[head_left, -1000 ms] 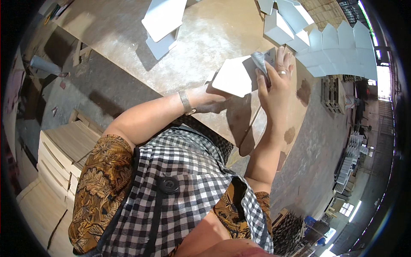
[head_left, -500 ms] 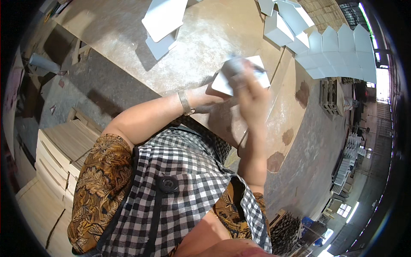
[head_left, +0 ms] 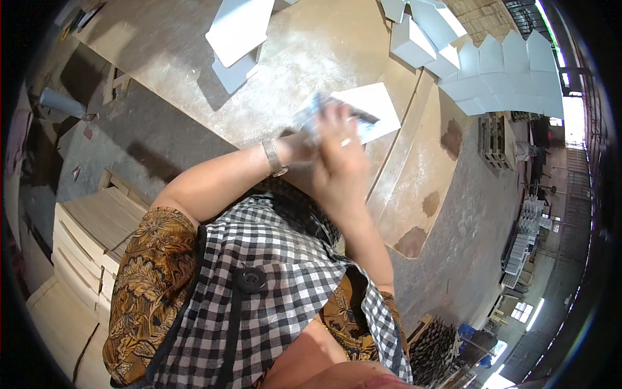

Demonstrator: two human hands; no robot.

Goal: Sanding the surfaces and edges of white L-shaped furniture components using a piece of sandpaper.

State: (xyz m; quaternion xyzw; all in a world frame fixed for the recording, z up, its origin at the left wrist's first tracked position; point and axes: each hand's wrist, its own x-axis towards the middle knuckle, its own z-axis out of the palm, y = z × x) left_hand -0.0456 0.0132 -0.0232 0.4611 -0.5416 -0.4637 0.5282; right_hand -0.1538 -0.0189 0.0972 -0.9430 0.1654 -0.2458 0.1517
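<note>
A white piece with a pointed end [head_left: 376, 107] is held low over the table in front of me. My left hand [head_left: 297, 148], with a watch on its wrist, grips it from the left; most of those fingers are hidden behind my other hand. My right hand [head_left: 340, 146], wearing a ring, is closed on a blurred grey-blue pad [head_left: 312, 115] with a dark edge, pressed over the left part of the white piece. Motion smears the pad, so its exact kind cannot be told.
A worn brown table [head_left: 291, 58] with pale dust lies before me. White pointed pieces [head_left: 241, 29] stand at its far side. More white boxes [head_left: 413, 42] and a row of pale pointed panels [head_left: 505, 71] are at far right. Stacked wooden parts [head_left: 97, 227] sit left.
My right hand has swept left with the pad across the white piece, uncovering its right end. The view has shifted slightly.
</note>
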